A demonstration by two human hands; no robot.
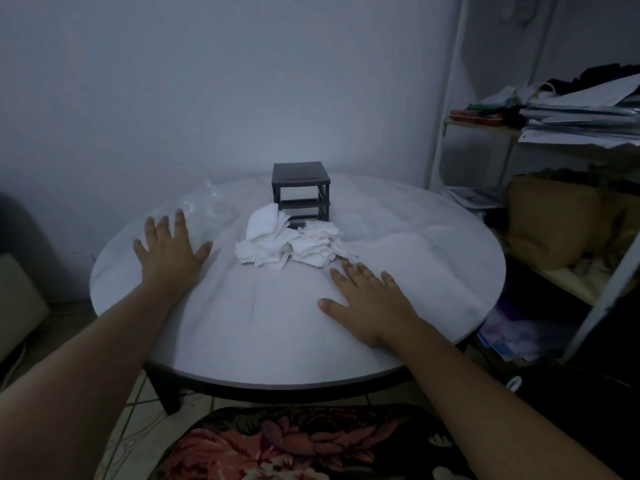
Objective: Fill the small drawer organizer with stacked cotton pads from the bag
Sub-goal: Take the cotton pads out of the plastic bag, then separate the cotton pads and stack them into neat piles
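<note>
Nearest the camera, a floral cloth (294, 445) covers the person's lap, on the near side of the pile of cotton pads (291, 244). Above it comes the round white worktop (263, 348).

The right hand (367, 303) lies palm down on the worktop, just on the near right of the pile, its fingertips (346, 266) almost at the pile's edge. No grip here: the fingers are spread flat and hold nothing.

The left hand (169, 251) is planted to the left of the pile and well apart from it, also flat and splayed, with nothing in its grip. Both hands look like they're resting or bracing rather than working. Neither has taken a pad.

The pads sit in the middle of the worktop as two loose, fanned heaps that touch each other. They're out of the bag and within easy reach of either hand, probably tipped out so they can be squared into stacks.

Right behind the pile, touching or nearly so, stands the dark drawer organizer (300, 192). Its front faces the person, and its bays look open and empty, so the filling hasn't started.

The clear bag (207, 202) lies crumpled to the far left of the pile. A cluttered shelf (571, 123) stands off to the far right of it.
</note>
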